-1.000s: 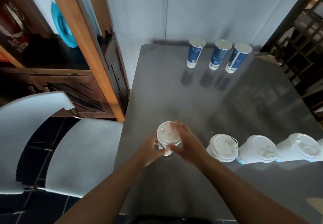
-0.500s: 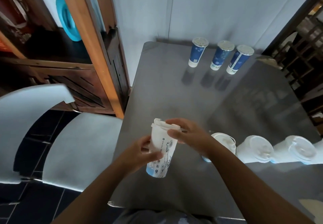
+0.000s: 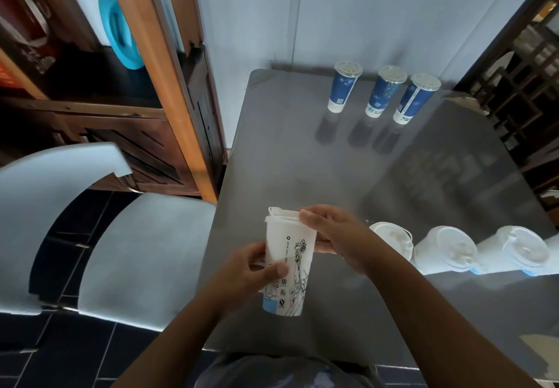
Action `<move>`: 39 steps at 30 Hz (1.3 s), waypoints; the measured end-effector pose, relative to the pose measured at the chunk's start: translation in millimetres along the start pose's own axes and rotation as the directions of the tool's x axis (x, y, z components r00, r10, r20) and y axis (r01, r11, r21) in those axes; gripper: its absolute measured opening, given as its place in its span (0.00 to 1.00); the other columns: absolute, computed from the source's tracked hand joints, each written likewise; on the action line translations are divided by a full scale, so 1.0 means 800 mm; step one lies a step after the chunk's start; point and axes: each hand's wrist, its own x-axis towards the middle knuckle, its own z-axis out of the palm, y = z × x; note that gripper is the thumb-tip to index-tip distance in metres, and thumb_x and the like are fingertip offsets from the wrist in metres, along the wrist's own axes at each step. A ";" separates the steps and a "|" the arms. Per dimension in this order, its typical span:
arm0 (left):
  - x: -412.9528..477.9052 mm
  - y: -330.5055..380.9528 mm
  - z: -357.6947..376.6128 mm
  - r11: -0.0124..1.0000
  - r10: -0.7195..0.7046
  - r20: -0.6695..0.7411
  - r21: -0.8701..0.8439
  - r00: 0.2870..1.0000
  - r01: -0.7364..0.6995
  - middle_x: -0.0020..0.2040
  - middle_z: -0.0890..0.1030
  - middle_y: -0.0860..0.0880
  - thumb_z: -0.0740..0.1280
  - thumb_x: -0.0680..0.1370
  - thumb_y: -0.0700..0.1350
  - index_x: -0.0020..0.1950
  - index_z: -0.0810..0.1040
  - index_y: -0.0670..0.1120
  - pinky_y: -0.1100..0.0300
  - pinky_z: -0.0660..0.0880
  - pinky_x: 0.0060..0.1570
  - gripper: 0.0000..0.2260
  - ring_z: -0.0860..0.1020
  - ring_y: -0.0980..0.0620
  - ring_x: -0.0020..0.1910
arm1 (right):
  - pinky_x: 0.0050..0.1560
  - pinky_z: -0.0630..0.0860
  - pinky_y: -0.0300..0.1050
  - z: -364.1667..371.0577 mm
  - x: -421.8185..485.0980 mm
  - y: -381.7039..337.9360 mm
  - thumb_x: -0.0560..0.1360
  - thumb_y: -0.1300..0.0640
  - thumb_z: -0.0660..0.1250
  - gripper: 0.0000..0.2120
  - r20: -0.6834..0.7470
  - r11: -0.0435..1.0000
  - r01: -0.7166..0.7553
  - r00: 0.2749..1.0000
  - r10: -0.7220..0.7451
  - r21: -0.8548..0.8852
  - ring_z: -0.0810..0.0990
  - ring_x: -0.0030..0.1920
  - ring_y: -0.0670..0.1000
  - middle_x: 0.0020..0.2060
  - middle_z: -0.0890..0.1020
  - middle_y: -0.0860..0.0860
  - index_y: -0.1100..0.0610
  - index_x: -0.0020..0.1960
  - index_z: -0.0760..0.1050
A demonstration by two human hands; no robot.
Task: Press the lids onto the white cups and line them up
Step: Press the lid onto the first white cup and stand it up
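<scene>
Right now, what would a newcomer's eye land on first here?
The printed white paper cup held above the grey table's near edge: the left hand grips its side, the right hand holds its rim. Right of it, three lidded white cups stand in a row; at the far edge, three blue cups.

The table [image 3: 302, 151] has a smooth, dark grey top with a dull sheen that mirrors the cups faintly. The held white cup [image 3: 287, 266] looks like matt paper printed with fine black line drawings, and its lid [image 3: 282, 215] is white, smooth plastic. The three blue cups [image 3: 382, 92] at the far edge look like glossy printed paper under clear, shiny film seals. The cabinet [image 3: 169, 85] to the left is varnished wood, orange-brown and dark brown. The chair [image 3: 145, 251] is smooth, pale plastic.
</scene>
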 end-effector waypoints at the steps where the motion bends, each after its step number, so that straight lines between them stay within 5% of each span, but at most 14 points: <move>1: 0.001 0.000 0.000 1.000 0.004 0.003 0.001 1.000 -0.004 0.60 0.83 0.49 0.72 0.70 0.55 0.64 0.76 0.48 0.51 0.82 0.53 0.24 0.83 0.48 0.57 | 0.46 0.82 0.39 0.000 -0.001 0.000 0.79 0.50 0.65 0.11 -0.001 1.000 0.004 1.000 -0.004 0.002 0.86 0.50 0.50 0.47 0.88 0.52 0.54 0.55 0.80; 10: 0.008 -0.009 0.004 1.000 0.012 0.021 -0.001 1.000 -0.012 0.57 0.84 0.55 0.72 0.68 0.59 0.59 0.77 0.56 0.55 0.83 0.49 0.21 0.84 0.51 0.54 | 0.48 0.82 0.41 -0.005 -0.005 0.001 0.79 0.50 0.65 0.13 0.001 0.999 -0.025 1.000 0.025 0.022 0.86 0.51 0.52 0.50 0.87 0.55 0.57 0.59 0.79; 14: 0.018 -0.016 0.002 1.000 0.005 0.034 0.017 0.999 -0.005 0.60 0.82 0.54 0.73 0.68 0.57 0.65 0.75 0.54 0.57 0.81 0.51 0.26 0.82 0.52 0.58 | 0.50 0.82 0.41 -0.011 0.000 0.005 0.76 0.53 0.69 0.12 -0.001 0.999 -0.022 1.000 0.022 0.038 0.85 0.53 0.51 0.53 0.86 0.54 0.53 0.59 0.78; 18: 0.036 -0.021 0.001 0.993 0.047 -0.007 0.104 0.999 -0.046 0.60 0.80 0.59 0.75 0.71 0.52 0.64 0.71 0.59 0.68 0.78 0.46 0.24 0.79 0.59 0.57 | 0.61 0.77 0.45 -0.010 0.006 0.008 0.67 0.48 0.74 0.28 -0.051 0.987 0.078 0.995 -0.086 -0.139 0.81 0.59 0.47 0.61 0.80 0.48 0.47 0.66 0.73; 21: 0.053 -0.023 0.002 0.976 0.117 -0.088 0.196 0.989 -0.098 0.60 0.78 0.59 0.77 0.68 0.52 0.65 0.69 0.57 0.66 0.78 0.50 0.28 0.78 0.58 0.58 | 0.62 0.74 0.41 -0.005 0.011 0.016 0.65 0.48 0.76 0.39 -0.069 0.977 0.117 0.989 -0.131 -0.180 0.76 0.63 0.43 0.65 0.75 0.43 0.49 0.73 0.65; 25: 0.076 -0.036 0.000 0.950 0.212 -0.138 0.260 0.967 -0.171 0.62 0.79 0.56 0.79 0.66 0.47 0.69 0.70 0.53 0.57 0.78 0.60 0.34 0.78 0.59 0.60 | 0.69 0.72 0.51 -0.004 0.021 0.029 0.69 0.55 0.76 0.40 -0.040 0.932 0.108 0.991 -0.130 -0.346 0.72 0.68 0.49 0.70 0.70 0.49 0.54 0.76 0.60; 30: 0.099 -0.058 0.003 0.937 0.232 -0.185 0.306 0.955 -0.169 0.58 0.77 0.70 0.80 0.66 0.52 0.64 0.68 0.69 0.72 0.73 0.56 0.32 0.75 0.71 0.59 | 0.66 0.73 0.58 -0.006 0.037 0.032 0.66 0.57 0.77 0.35 -0.011 0.849 0.150 0.984 -0.180 -0.507 0.73 0.65 0.53 0.64 0.73 0.52 0.52 0.69 0.67; 32: 0.112 -0.065 0.011 0.963 0.192 -0.230 0.230 0.954 -0.138 0.55 0.79 0.61 0.80 0.59 0.63 0.68 0.70 0.58 0.60 0.74 0.63 0.40 0.75 0.73 0.56 | 0.68 0.71 0.58 -0.007 0.044 0.037 0.66 0.56 0.77 0.36 0.000 0.833 0.150 0.984 -0.178 -0.532 0.71 0.68 0.54 0.67 0.72 0.52 0.54 0.71 0.66; 34: 0.120 -0.075 0.014 0.966 0.159 -0.268 0.243 0.950 -0.093 0.57 0.81 0.51 0.80 0.58 0.64 0.65 0.70 0.52 0.59 0.72 0.64 0.41 0.76 0.69 0.54 | 0.70 0.69 0.58 -0.007 0.049 0.042 0.68 0.57 0.77 0.39 0.011 0.834 0.139 0.987 -0.158 -0.534 0.69 0.70 0.54 0.71 0.69 0.53 0.55 0.74 0.63; 36: 0.122 -0.086 0.013 0.942 0.184 -0.257 0.320 0.949 -0.096 0.60 0.80 0.59 0.81 0.64 0.52 0.63 0.69 0.62 0.66 0.74 0.61 0.32 0.77 0.66 0.58 | 0.71 0.68 0.57 -0.006 0.052 0.047 0.69 0.57 0.76 0.40 0.016 0.827 0.128 0.990 -0.143 -0.547 0.68 0.71 0.54 0.72 0.67 0.52 0.55 0.75 0.61; 39: 0.121 -0.098 0.008 0.938 0.188 -0.257 0.333 0.948 -0.096 0.56 0.77 0.74 0.80 0.66 0.49 0.59 0.69 0.69 0.76 0.73 0.50 0.30 0.76 0.73 0.56 | 0.72 0.67 0.54 -0.006 0.054 0.049 0.71 0.53 0.75 0.40 0.030 0.785 0.137 0.988 -0.149 -0.605 0.67 0.72 0.51 0.74 0.66 0.50 0.53 0.76 0.59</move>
